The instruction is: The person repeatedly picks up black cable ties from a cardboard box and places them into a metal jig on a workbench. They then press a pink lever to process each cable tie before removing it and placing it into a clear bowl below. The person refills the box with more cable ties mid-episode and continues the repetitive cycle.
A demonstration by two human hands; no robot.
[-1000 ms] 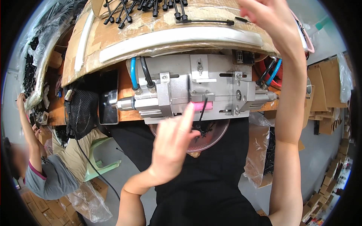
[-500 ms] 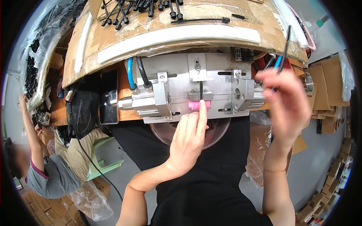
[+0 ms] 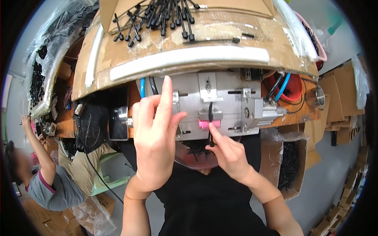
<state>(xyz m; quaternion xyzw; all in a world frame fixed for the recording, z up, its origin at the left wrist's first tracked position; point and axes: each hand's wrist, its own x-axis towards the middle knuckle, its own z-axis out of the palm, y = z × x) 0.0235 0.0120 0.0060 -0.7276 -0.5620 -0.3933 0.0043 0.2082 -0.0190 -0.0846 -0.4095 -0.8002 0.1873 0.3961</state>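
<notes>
A thin black plastic cable tie stands upright against the front face of the grey metal fixture block, its upper part crossing the block's small clamp plate and its lower end just beside the pink cylindrical plastic piece at the block's lower edge. The right hand, below the block, pinches the tie's lower end between thumb and forefinger, the remaining fingers curled in. The left hand is raised in front of the block's left half, forefinger pointing straight up, thumb tip near the block's left edge, the other fingers loosely bent; whether it touches the block cannot be told. Above the block, a cardboard-covered tabletop carries a heap of loose black cable ties. Blue and black hoses enter at the block's upper left. Far left of the block, another person in a grey top reaches upward.
</notes>
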